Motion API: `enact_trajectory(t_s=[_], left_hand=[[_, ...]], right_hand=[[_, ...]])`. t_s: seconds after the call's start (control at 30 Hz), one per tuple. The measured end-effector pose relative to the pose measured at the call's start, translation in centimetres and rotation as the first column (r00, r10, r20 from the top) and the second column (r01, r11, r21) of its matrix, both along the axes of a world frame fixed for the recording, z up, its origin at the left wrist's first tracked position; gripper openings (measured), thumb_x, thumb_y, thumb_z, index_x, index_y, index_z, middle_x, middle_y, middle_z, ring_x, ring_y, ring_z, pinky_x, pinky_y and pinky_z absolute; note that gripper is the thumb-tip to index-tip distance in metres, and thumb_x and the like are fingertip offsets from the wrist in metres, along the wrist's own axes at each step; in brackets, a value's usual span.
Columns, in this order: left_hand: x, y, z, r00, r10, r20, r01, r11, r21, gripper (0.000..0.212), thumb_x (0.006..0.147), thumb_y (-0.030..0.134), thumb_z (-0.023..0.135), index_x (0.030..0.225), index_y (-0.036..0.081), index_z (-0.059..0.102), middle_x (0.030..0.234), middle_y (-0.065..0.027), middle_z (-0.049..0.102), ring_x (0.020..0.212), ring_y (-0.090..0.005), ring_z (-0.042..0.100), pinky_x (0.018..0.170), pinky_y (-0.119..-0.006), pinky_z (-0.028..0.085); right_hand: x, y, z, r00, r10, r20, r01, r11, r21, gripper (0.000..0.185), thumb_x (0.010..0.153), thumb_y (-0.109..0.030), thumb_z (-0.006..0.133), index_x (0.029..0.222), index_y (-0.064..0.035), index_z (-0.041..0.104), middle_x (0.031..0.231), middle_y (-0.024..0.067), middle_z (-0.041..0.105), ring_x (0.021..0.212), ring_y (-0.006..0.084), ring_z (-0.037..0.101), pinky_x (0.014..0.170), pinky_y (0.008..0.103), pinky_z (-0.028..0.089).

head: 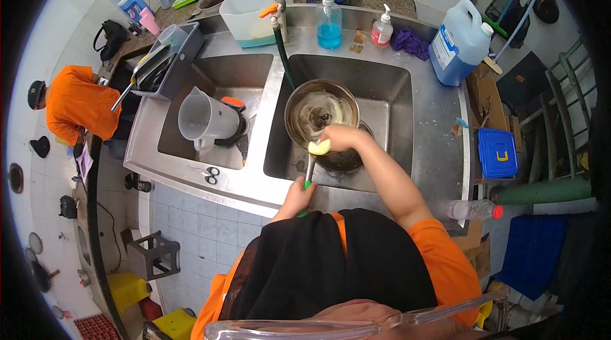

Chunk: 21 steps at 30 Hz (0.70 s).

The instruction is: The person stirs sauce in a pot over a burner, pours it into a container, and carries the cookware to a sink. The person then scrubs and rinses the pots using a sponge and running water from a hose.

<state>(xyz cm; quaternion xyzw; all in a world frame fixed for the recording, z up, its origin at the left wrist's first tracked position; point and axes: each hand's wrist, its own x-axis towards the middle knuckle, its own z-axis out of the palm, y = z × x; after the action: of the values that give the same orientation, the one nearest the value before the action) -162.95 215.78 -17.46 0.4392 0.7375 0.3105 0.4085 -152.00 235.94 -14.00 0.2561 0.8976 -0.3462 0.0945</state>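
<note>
My left hand (297,196) grips the green handle of a metal pan (322,113), which is held over the right sink basin (386,115). In my right hand (342,138) is a yellow sponge (319,147), at the pan's near rim. Whitish, soapy-looking residue and a dark patch show inside the pan. Beneath it, partly hidden, another round metal vessel (341,162) sits in the basin. A dark green hose (282,56) runs from the tap with an orange lever (269,10) down behind the pan.
The left basin (229,65) holds a plastic pitcher (203,118) and an orange-and-black brush (233,102). Scissors (210,175) lie on the front ledge. Behind stand a square container (248,17), a blue soap pump bottle (329,25) and a large jug (458,46). A co-worker (81,101) stands far left.
</note>
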Motion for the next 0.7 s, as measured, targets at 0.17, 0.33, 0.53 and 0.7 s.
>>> enact_trajectory(t_s=[0.17,0.33,0.53,0.7], left_hand=[[-1.1,1.1,2.5,0.680,0.223,0.698,-0.101,0.972,-0.212,0.020,0.085,0.022,0.050,0.077,0.008,0.038,0.052,0.0001,0.039,0.037,-0.0096,0.040,0.033,-0.025,0.033],[-1.4,2.7,4.7,0.119,0.230,0.966,0.141,0.959,-0.245,0.020,0.090,0.027,0.041,0.078,0.011,0.041,0.051,0.0063,0.031,0.034,-0.0018,0.025,0.031,-0.016,0.025],[-0.9,1.6,5.6,0.066,0.265,0.962,0.291,0.917,-0.272,0.025,0.089,0.021,0.043,0.067,0.011,0.037,0.050,0.0068,0.032,0.033,0.0001,0.028,0.027,-0.015,0.024],[-0.9,1.1,7.0,0.177,0.234,0.956,0.268,0.923,-0.276,0.027,0.089,0.017,0.043,0.064,0.012,0.036,0.048,0.0058,0.032,0.031,-0.0006,0.027,0.026,-0.016,0.022]], right_hand=[[4.8,-1.0,4.6,0.767,-0.496,-0.406,0.593,0.790,0.156,0.032,0.064,0.005,0.048,0.094,-0.0016,0.059,0.092,0.0202,0.058,0.090,0.0328,0.055,0.078,0.0367,0.043],[1.6,-4.8,0.6,0.388,-0.353,-0.852,0.806,0.578,0.127,0.050,0.060,0.009,0.046,0.108,-0.0043,0.050,0.120,0.0203,0.040,0.110,0.0368,0.039,0.095,0.0409,0.031],[2.3,-2.7,2.7,0.555,-0.331,-0.763,0.687,0.700,0.196,0.047,0.059,0.008,0.043,0.099,-0.0089,0.058,0.107,0.0142,0.052,0.099,0.0340,0.044,0.089,0.0411,0.035],[4.2,1.0,4.4,0.517,-0.310,-0.798,0.703,0.685,0.189,0.043,0.060,0.010,0.043,0.096,-0.0056,0.060,0.099,0.0146,0.057,0.092,0.0330,0.048,0.084,0.0378,0.038]])
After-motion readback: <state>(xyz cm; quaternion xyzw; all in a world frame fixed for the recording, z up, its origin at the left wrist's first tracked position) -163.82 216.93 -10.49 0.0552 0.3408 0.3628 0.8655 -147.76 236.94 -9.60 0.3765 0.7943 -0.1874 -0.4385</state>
